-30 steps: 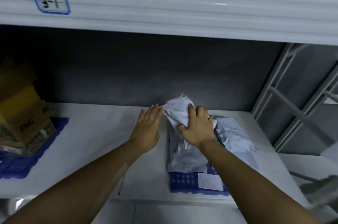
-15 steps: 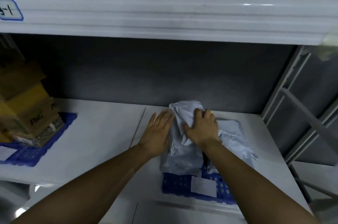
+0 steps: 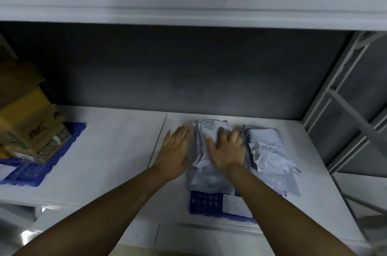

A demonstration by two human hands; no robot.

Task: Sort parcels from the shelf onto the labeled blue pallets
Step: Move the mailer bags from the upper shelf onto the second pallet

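White shelf (image 3: 117,151), dark grey wall behind. I'm watching the right hand (image 3: 227,151) pressing flat, fingers straight, on a crumpled grey parcel (image 3: 209,178) that's lying on the blue pallet (image 3: 206,203). The left hand (image 3: 174,151) is resting open on the shelf just beside it. A second parcel (image 3: 272,157) is lying alongside, and cardboard boxes (image 3: 31,126) are sitting far left.

Blue pallet (image 3: 204,203) largely hidden beneath grey parcels (image 3: 209,180); its white label (image 3: 234,202) illegible, partly covered by right forearm (image 3: 272,203). Cardboard boxes (image 3: 31,126) and second pallet (image 3: 27,174) blurred, cut off at left edge.
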